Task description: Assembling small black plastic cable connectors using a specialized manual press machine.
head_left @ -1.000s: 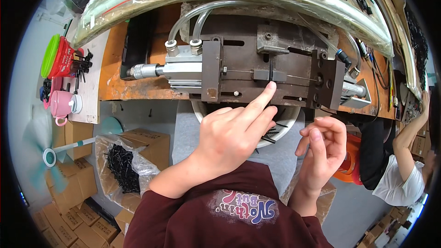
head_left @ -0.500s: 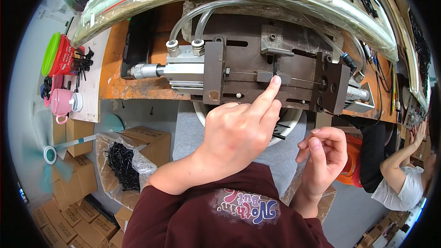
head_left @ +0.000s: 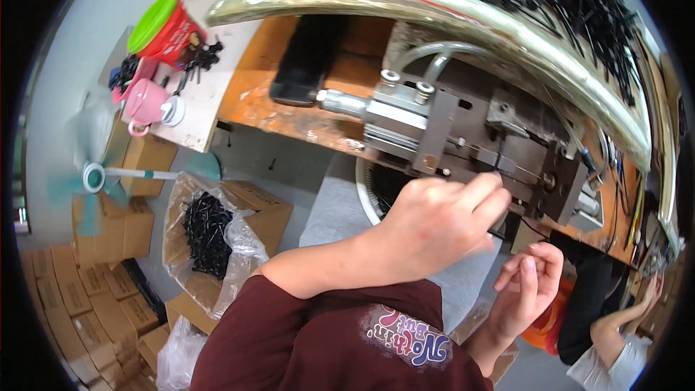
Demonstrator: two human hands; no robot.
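My left hand [head_left: 445, 221] is in front of the clamping machine, palm down with fingers curled together. Its fingertips are partly hidden and blurred, so anything in them cannot be made out. Just beyond it, a thin black rod [head_left: 500, 150] lies across a small dark block [head_left: 495, 160] between the machine's two end plates. A silver air cylinder [head_left: 394, 123] is fixed to the left plate [head_left: 436, 130]. My right hand [head_left: 531, 289] hovers lower right, apart from the machine. Its fingers are loosely bent, thumb apart from them, and nothing shows in it.
Many black rods [head_left: 579, 7] lie behind the plastic-wrapped edge [head_left: 434, 11]. A black phone-like slab [head_left: 308, 58] rests on the wooden bench [head_left: 253, 105]. Left are a pink mug [head_left: 148, 103], a red tub [head_left: 166, 36], a fan [head_left: 94, 178] and a bag of black parts [head_left: 206, 235]. Another person's arm [head_left: 615, 329] shows far right.
My left hand has drawn its extended index finger back from the small block and curled its fingers. My right hand stays bent beside it. The whole view has turned and shifted left.
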